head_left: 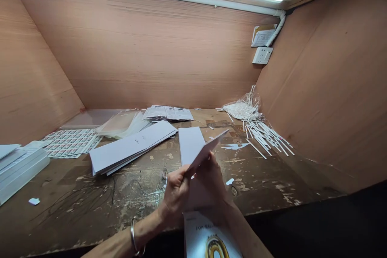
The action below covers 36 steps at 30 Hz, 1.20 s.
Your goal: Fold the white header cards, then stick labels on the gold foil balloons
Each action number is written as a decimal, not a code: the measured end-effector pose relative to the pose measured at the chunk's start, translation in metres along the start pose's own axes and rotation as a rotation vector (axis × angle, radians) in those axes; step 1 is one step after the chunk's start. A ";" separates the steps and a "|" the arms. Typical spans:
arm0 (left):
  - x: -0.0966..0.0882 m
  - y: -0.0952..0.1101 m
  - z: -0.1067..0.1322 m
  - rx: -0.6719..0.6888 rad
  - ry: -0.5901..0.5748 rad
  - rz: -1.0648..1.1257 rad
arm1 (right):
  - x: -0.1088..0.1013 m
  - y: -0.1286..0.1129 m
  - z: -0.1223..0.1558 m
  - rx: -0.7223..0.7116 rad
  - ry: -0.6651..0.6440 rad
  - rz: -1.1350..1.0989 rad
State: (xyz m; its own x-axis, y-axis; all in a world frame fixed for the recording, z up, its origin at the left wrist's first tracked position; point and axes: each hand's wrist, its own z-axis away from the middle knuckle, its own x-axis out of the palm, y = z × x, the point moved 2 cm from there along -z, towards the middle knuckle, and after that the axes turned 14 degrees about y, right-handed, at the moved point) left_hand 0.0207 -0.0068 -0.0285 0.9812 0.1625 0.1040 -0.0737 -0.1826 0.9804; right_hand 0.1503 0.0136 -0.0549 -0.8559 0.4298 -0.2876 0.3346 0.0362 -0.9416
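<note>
My left hand [176, 193], with a metal bangle on the wrist, and my right hand [213, 181] are both closed on a white card [208, 150]. The card is held tilted, edge-on to the camera, just above the worn wooden bench [90, 205]. Under my wrists, at the bench's near edge, lies a printed card with a gold ring picture [211, 240]. A flat white card [190, 143] lies on the bench right behind my hands.
A fanned stack of white cards [130, 147] lies to the left, with a sticker sheet [69, 142], clear plastic sleeves [121, 123] and a white box stack [15, 167]. Printed sheets [167, 113] sit at the back. White sticks [260, 129] are scattered at right. Wooden walls enclose the bench.
</note>
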 end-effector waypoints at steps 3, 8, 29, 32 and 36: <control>0.001 -0.006 -0.009 -0.271 0.044 0.191 | -0.001 -0.001 0.000 -0.024 -0.055 -0.065; 0.000 -0.015 -0.020 -0.418 0.092 0.364 | -0.016 -0.004 -0.008 -0.181 0.132 0.010; -0.006 -0.008 -0.004 -0.497 -0.078 0.383 | -0.137 0.002 0.050 -0.329 -0.366 0.157; -0.011 -0.010 -0.004 -0.549 -0.087 0.441 | -0.128 0.012 0.057 -0.438 -0.526 0.081; -0.013 -0.018 -0.005 -0.573 -0.082 0.442 | -0.117 0.037 0.070 -0.557 -0.466 0.082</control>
State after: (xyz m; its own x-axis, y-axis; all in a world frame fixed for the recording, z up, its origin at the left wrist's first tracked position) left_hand 0.0085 -0.0006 -0.0464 0.8465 0.1141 0.5201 -0.5265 0.3251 0.7856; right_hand 0.2356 -0.0988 -0.0683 -0.8569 0.0267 -0.5148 0.4497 0.5270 -0.7212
